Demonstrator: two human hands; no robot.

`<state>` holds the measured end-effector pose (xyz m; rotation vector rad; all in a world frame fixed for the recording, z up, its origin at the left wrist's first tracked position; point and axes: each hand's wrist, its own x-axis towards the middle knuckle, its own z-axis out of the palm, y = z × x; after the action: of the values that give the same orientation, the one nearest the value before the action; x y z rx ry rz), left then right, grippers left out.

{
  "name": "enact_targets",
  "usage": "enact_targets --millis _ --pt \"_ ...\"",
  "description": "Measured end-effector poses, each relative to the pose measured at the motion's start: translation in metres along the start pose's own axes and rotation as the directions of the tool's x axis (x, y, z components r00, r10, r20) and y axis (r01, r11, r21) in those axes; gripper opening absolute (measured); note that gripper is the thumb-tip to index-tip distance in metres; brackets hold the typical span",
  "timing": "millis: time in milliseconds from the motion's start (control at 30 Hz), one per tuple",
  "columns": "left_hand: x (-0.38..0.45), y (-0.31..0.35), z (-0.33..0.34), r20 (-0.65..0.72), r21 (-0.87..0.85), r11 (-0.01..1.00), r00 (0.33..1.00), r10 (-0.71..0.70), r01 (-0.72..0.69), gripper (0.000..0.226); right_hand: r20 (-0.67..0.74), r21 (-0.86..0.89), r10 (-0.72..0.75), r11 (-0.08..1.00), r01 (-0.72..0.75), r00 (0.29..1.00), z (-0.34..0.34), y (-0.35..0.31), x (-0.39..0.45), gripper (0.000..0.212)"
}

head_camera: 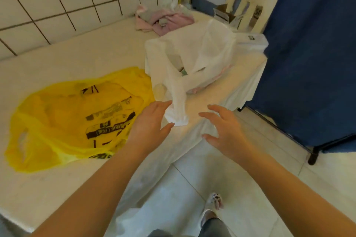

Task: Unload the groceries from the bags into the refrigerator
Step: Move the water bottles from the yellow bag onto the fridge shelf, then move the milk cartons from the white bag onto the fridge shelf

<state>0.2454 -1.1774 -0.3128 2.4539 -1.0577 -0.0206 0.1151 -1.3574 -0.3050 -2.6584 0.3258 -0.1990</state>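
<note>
Both hands (152, 121) (223, 131) spread — white bag (192, 54) between

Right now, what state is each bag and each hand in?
white bag: upright, mouth open, items inside
yellow bag: lying flat on the table
left hand: open, touching the white bag's handle
right hand: open, fingers spread, holding nothing

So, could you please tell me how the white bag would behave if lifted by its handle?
The white bag looks thin and crumpled, so probably floppy. Its handle droops limply. It holds few visible items, so it is likely light.
</note>
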Motion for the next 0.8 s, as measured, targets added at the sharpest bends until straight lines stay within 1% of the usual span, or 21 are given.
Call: enact_targets --millis 67,133,167,200,267,300,400,433,500,567,633,700,733,800 --pt "0.033 0.017 0.009 -0.024 -0.012 0.998 0.998 -0.056 0.056 0.061 -0.004 -0.009 -0.072 0.997 0.072 0.997 -0.021 0.031 0.036 0.057" --pt "0.064 0.032 0.015 -0.041 0.005 0.993 0.992 -0.116 0.116 0.062 0.053 -0.012 -0.133 0.991 0.134 0.990 -0.042 0.050 0.071 0.055" --pt "0.077 0.037 0.017 -0.054 0.010 0.989 0.988 -0.146 0.147 0.062 0.069 -0.006 -0.180 0.984 0.181 0.981 -0.051 0.056 0.088 0.053" --pt "0.088 0.040 0.018 -0.069 0.006 0.984 0.982 -0.176 0.177 0.062 0.055 0.009 -0.238 0.971 0.237 0.970 -0.058 0.060 0.106 0.051" --pt "0.106 0.043 0.020 -0.112 -0.022 0.974 0.967 -0.228 0.227 0.060 -0.006 0.044 -0.372 0.927 0.372 0.928 -0.065 0.061 0.139 0.044" --pt "0.112 0.042 0.021 -0.144 -0.032 0.970 0.959 -0.245 0.243 0.059 -0.012 0.059 -0.430 0.901 0.430 0.903 -0.065 0.059 0.154 0.042" --pt "0.126 0.035 0.031 -0.256 -0.052 0.946 0.912 -0.321 0.319 0.054 0.060 0.097 -0.577 0.815 0.571 0.814 -0.052 0.048 0.193 0.043" --pt "0.131 0.035 0.035 -0.284 -0.063 0.938 0.895 -0.344 0.341 0.051 0.093 0.085 -0.624 0.782 0.618 0.776 -0.047 0.047 0.206 0.045" --pt "0.144 0.036 0.041 -0.312 -0.089 0.931 0.878 -0.363 0.353 0.047 0.128 -0.010 -0.721 0.686 0.727 0.682 -0.040 0.052 0.235 0.050" --pt "0.155 0.036 0.050 -0.285 -0.117 0.929 0.884 -0.371 0.352 0.047 0.158 -0.158 -0.773 0.595 0.788 0.615 -0.038 0.067 0.261 0.059" --pt "0.165 0.039 0.058 -0.272 -0.120 0.931 0.891 -0.364 0.344 0.045 0.232 -0.301 -0.785 0.504 0.809 0.575 -0.043 0.083 0.283 0.069" --pt "0.175 0.041 0.066 -0.285 -0.064 0.937 0.893 -0.347 0.343 0.043 0.298 -0.395 -0.777 0.428 0.813 0.554 -0.048 0.094 0.299 0.076" --pt "0.180 0.042 0.069 -0.298 -0.018 0.932 0.888 -0.351 0.363 0.040 0.307 -0.414 -0.778 0.409 0.813 0.548 -0.049 0.097 0.306 0.078" --pt "0.188 0.043 0.072 -0.323 0.054 0.901 0.861 -0.392 0.430 0.030 0.277 -0.421 -0.802 0.394 0.817 0.529 -0.053 0.100 0.317 0.080"
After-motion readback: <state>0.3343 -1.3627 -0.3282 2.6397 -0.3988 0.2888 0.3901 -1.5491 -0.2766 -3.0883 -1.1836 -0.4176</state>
